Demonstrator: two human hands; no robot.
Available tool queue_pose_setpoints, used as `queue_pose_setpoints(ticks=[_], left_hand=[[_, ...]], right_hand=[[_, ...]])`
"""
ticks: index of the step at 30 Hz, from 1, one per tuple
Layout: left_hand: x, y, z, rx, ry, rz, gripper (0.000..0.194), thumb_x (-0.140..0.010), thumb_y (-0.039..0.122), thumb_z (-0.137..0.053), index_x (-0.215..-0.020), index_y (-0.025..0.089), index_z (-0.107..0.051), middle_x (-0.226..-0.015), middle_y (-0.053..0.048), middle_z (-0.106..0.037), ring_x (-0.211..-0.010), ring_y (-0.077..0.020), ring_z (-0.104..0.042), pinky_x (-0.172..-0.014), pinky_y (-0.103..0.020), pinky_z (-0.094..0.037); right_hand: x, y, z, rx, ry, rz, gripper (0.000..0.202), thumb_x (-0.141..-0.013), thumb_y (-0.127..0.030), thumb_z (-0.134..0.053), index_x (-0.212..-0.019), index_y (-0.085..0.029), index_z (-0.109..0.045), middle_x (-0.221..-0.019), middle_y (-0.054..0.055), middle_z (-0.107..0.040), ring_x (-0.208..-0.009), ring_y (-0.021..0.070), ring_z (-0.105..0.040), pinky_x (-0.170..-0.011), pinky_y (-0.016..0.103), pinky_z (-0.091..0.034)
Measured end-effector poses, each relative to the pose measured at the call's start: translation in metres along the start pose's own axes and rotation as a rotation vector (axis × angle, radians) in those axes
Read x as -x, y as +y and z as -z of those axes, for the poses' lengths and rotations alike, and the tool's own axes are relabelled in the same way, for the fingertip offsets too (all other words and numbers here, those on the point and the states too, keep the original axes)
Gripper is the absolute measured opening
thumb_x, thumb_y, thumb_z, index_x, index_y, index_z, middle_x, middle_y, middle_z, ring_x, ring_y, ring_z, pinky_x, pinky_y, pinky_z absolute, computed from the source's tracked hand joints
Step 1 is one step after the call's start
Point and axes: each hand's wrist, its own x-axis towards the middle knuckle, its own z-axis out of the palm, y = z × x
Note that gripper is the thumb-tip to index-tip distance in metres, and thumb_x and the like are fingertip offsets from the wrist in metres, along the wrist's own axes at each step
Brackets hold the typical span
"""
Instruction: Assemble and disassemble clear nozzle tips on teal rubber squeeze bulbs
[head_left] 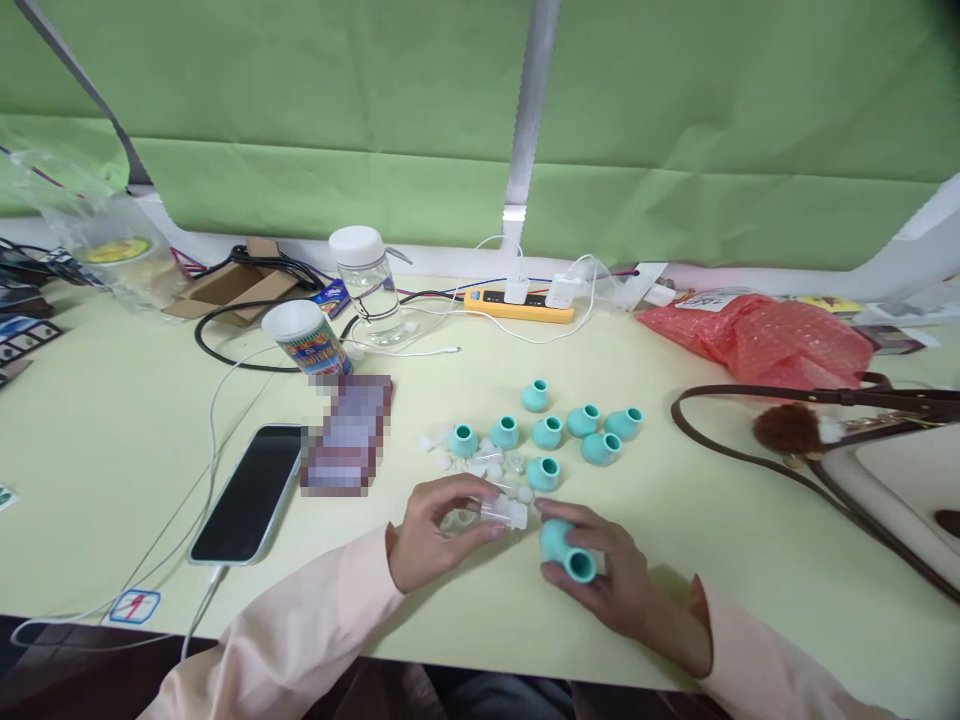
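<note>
Between the thumb and fingers of my left hand (442,530) is a small clear plastic tube (504,512), lying sideways with its narrower end to the right. My right hand (619,575) grips a turquoise rubber bulb (556,542), its open neck tilted toward me. The tube and the held bulb are apart. Just beyond my hands stand several more turquoise bulbs, one of them a bulb (544,473) close by, with their openings facing up. Small clear and whitish plastic pieces (487,458) lie loose beside them, partly hidden by my left hand.
Left of my hands lie a black-screened phone (247,495) on a cable and a blurred-out phone (349,435). Behind them stand a paper cup (304,335) and a water bottle (369,285). A yellow power strip (517,306), red bubble-wrap (772,340) and a strapped bag (885,500) border the area.
</note>
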Motion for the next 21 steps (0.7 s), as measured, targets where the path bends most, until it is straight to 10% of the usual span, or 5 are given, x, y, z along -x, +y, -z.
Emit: queue_pose_setpoints(ticks=[8,21], left_hand=[[0.0,-0.001,-0.002,-0.028,-0.017,0.014,0.019,-0.06,0.02,-0.068,-0.075,0.011,-0.063,-0.061,-0.006,-0.065,-0.053,-0.0136,-0.059,-0.052,-0.023,-0.05],[0.001,-0.004,-0.002,-0.081,0.052,0.006,0.018,-0.06,0.021,-0.069,-0.073,0.01,-0.063,-0.06,-0.006,-0.064,-0.052,-0.0135,-0.057,-0.052,-0.025,-0.049]], right_hand=[[-0.017,-0.001,-0.004,0.246,0.055,-0.094,0.016,-0.063,-0.022,-0.06,-0.075,-0.021,-0.05,-0.062,0.002,-0.06,-0.055,0.0158,-0.051,-0.054,0.03,-0.039],[-0.028,0.011,-0.015,0.344,-0.133,-0.074,0.01,-0.065,-0.014,-0.047,-0.074,-0.017,-0.045,-0.059,0.0,-0.055,-0.051,0.0125,-0.052,-0.045,0.021,-0.035]])
